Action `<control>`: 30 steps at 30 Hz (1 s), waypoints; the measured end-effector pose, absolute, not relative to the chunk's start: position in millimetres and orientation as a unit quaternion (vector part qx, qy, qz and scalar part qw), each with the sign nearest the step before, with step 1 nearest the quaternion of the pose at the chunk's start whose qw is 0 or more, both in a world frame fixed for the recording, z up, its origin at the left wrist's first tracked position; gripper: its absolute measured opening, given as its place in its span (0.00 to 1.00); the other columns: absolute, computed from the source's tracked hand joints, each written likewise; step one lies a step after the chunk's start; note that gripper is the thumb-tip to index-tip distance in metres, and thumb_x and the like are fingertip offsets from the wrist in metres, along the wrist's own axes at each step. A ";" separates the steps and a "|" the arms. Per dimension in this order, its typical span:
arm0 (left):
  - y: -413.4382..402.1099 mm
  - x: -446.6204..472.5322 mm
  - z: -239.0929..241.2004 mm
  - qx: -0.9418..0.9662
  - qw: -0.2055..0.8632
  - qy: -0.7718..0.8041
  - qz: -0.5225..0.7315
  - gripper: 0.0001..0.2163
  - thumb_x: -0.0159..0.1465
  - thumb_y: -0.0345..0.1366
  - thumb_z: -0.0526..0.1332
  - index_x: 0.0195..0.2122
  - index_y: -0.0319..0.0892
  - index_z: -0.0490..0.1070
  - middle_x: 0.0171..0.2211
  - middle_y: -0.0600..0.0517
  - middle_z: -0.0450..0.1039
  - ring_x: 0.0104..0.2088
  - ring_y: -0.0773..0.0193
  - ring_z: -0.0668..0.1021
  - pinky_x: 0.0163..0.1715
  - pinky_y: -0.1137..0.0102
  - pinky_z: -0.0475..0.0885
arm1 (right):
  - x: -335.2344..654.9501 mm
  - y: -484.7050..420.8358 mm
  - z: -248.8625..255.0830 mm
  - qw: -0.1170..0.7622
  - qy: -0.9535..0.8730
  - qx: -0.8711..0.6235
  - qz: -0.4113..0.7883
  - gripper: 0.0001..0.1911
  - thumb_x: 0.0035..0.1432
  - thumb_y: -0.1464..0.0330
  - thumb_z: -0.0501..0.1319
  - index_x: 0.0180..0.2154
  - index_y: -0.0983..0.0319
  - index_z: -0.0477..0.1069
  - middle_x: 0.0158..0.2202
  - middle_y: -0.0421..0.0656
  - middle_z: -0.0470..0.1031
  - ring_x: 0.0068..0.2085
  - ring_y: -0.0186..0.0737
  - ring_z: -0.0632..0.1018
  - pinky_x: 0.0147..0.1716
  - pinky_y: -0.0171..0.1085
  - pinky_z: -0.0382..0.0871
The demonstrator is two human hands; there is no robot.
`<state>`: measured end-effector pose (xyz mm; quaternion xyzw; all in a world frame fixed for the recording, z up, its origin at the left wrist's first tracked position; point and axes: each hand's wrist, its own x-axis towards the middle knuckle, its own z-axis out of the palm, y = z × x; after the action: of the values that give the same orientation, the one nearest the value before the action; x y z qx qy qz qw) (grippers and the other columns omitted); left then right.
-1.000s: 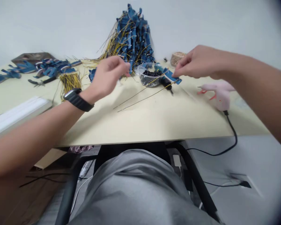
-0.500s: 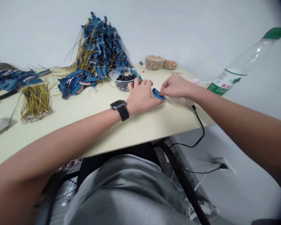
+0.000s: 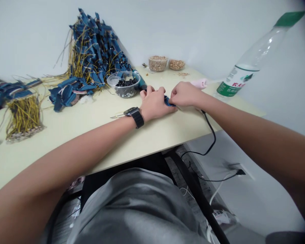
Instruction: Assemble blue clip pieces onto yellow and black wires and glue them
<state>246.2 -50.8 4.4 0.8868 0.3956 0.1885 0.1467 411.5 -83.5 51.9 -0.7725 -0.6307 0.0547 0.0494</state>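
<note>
A small curved blue piece (image 3: pixel 166 100), partly covered by fingers, lies between my two hands just above the table. My left hand (image 3: pixel 155 103), with a dark watch (image 3: pixel 135 115) on its wrist, grips the piece on its thumb side; its other fingers are bent and rest on the table. From the right, my right hand (image 3: pixel 184 95) pinches the piece's near end with thumb and fingers together. Anything tiny within that pinch is hidden. Left of my left hand stands a clear tub (image 3: pixel 125 88) of small black parts.
A tall heap of blue pieces with yellow wires (image 3: pixel 96 47) leans at the back wall. A bundle of yellow wires (image 3: pixel 24 113) lies left. Two tubs of small tan bits (image 3: pixel 158 64), a pink device (image 3: pixel 199 83) with a black cable (image 3: pixel 213 135) and a bottle (image 3: pixel 239 74) stand right.
The view has shifted slightly, so the table items sit further left. My right hand has come closer to my left, covering more of the blue piece. Both keep their hold.
</note>
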 end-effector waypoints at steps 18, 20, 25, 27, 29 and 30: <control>-35.1 252.4 -1.4 0.872 0.192 0.404 0.199 0.33 0.60 0.56 0.84 0.63 0.48 0.86 0.63 0.36 0.89 0.80 0.20 0.71 0.76 0.32 0.68 | 433.9 -94.2 47.7 0.136 -0.629 -0.759 0.098 0.19 0.65 0.77 0.73 0.53 0.59 0.96 0.50 0.53 0.95 0.51 0.61 0.90 0.50 0.47 0.81; -35.0 252.6 -1.4 0.871 0.193 0.406 0.199 0.33 0.60 0.57 0.84 0.63 0.48 0.86 0.63 0.36 0.89 0.79 0.19 0.71 0.75 0.32 0.69 | 433.7 -93.2 46.2 0.139 -0.631 -0.756 0.107 0.19 0.64 0.76 0.73 0.54 0.60 0.96 0.49 0.54 0.95 0.51 0.60 0.90 0.51 0.47 0.82; -35.3 252.9 -0.5 0.873 0.191 0.405 0.195 0.33 0.60 0.57 0.84 0.63 0.48 0.87 0.59 0.37 0.88 0.78 0.17 0.71 0.74 0.31 0.70 | 430.9 -94.4 47.7 0.135 -0.624 -0.762 0.113 0.21 0.64 0.75 0.74 0.56 0.61 0.96 0.42 0.52 0.92 0.43 0.56 0.86 0.48 0.47 0.81; -35.1 253.1 -0.7 0.874 0.189 0.402 0.199 0.31 0.61 0.57 0.83 0.62 0.48 0.88 0.57 0.37 0.88 0.77 0.17 0.71 0.74 0.30 0.69 | 428.7 -95.8 49.2 0.133 -0.617 -0.768 0.107 0.21 0.64 0.75 0.73 0.56 0.61 0.96 0.36 0.49 0.87 0.40 0.54 0.84 0.47 0.47 0.80; -34.5 253.3 -1.0 0.874 0.189 0.400 0.201 0.31 0.62 0.57 0.83 0.61 0.48 0.88 0.56 0.37 0.88 0.76 0.17 0.71 0.73 0.30 0.70 | 426.3 -97.3 50.7 0.129 -0.612 -0.773 0.109 0.22 0.65 0.76 0.72 0.57 0.61 0.97 0.31 0.45 0.82 0.38 0.52 0.82 0.45 0.45 0.79; -34.2 253.4 -1.0 0.874 0.189 0.400 0.201 0.31 0.62 0.58 0.82 0.61 0.48 0.88 0.56 0.38 0.88 0.76 0.18 0.71 0.73 0.30 0.70 | 425.1 -98.0 51.3 0.128 -0.611 -0.773 0.111 0.23 0.66 0.77 0.71 0.57 0.60 0.97 0.29 0.44 0.79 0.37 0.52 0.81 0.45 0.45 0.79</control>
<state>253.4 -34.2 -1.0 0.8742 0.3995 0.2007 0.1893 425.1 -98.0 51.3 -0.7731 -0.6111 0.1111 0.1285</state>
